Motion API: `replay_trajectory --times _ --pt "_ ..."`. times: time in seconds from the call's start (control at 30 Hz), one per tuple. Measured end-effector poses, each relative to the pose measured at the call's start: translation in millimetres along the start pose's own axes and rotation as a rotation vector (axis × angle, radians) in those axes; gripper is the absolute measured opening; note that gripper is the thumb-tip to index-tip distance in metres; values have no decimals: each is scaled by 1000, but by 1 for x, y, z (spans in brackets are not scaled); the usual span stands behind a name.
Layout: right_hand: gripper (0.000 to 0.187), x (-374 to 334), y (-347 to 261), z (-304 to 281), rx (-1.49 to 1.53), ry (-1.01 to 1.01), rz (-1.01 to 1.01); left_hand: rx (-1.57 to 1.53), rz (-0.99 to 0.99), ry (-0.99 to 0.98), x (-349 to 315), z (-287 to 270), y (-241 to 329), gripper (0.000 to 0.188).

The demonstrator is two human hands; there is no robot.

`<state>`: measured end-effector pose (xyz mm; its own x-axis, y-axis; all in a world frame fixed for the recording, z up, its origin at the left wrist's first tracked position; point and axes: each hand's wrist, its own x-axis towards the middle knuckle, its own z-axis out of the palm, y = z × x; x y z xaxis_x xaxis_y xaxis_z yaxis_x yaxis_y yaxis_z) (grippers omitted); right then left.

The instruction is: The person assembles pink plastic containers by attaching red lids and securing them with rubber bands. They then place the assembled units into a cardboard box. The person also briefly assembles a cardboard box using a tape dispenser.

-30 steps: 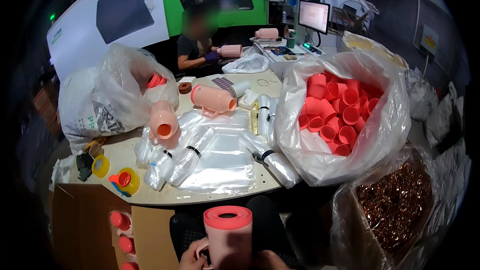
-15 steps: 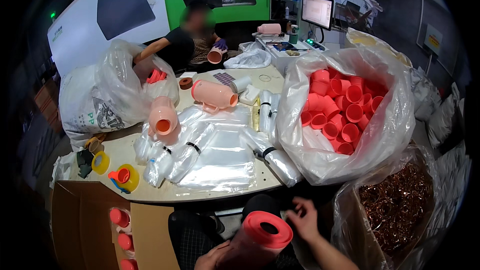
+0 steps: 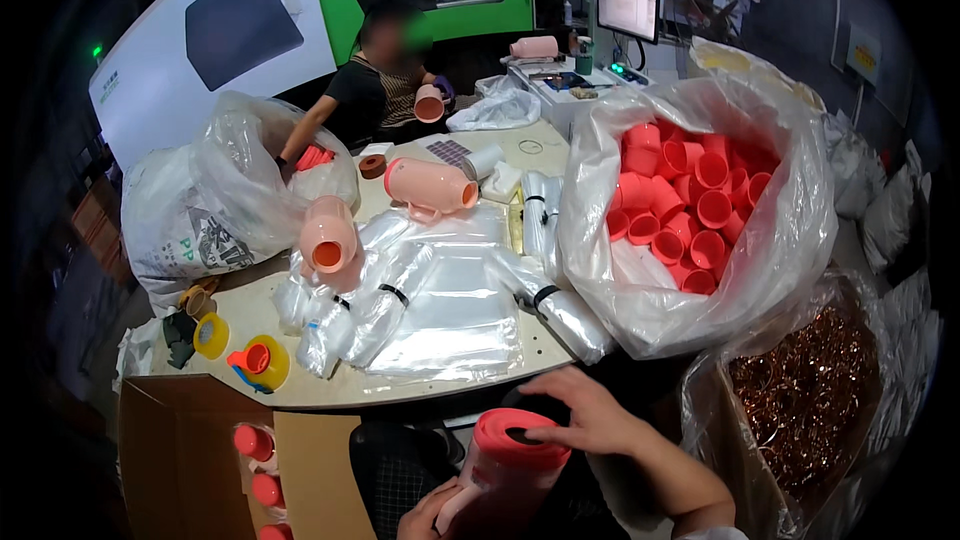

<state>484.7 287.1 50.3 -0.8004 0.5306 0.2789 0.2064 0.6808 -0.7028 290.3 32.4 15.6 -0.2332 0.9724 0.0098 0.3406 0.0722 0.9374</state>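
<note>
Low in front of me is a pink vacuum flask body (image 3: 515,485) with a red end facing up and a dark round opening in it. My left hand (image 3: 430,512) is wrapped around its lower left side, by the pale handle. Over the red end reaches my right hand (image 3: 580,415), thumb at the opening and fingers spread above the far rim; it appears to hold nothing. On the table, one pink flask (image 3: 328,235) faces me, and a second flask (image 3: 430,188) lies on its side behind clear plastic bags (image 3: 445,310).
A large bag (image 3: 610,325) of red cups stands right, above a lined box of copper-coloured rings (image 3: 800,410). An open carton (image 3: 310,460) with red-topped flasks is at lower left. Tape rolls (image 3: 211,336) lie on the table's left. Across, a co-worker (image 3: 385,90) reaches into a bag.
My right hand has moved left from beside the flask onto its red end. The flask has shifted slightly left in my left hand. The co-worker's arm has gone deeper into the bag.
</note>
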Motion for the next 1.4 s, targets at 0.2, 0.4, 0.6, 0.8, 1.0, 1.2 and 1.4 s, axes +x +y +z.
replay_trajectory --times 0.2,0.4,0.6,0.8,1.0,1.2,1.4 --pt "69 -39 31 36 391 -159 191 47 16 -60 8 -8 11 35" --pt "66 -34 34 32 447 -241 311 89 73 -111 1 -8 4 44" --pt "64 -32 31 34 478 -255 300 32 151 -153 4 -9 5 58" --pt "71 -26 40 32 601 -228 311 233 104 -206 3 -16 -16 39" --pt "47 -8 55 40 678 -306 277 224 120 -9 87 -31 -44 17" --pt "46 11 61 48 912 -362 277 469 306 178 250 -4 -81 18" --pt "23 37 90 50 1121 -445 315 511 -55 73 298 -2 -154 18"
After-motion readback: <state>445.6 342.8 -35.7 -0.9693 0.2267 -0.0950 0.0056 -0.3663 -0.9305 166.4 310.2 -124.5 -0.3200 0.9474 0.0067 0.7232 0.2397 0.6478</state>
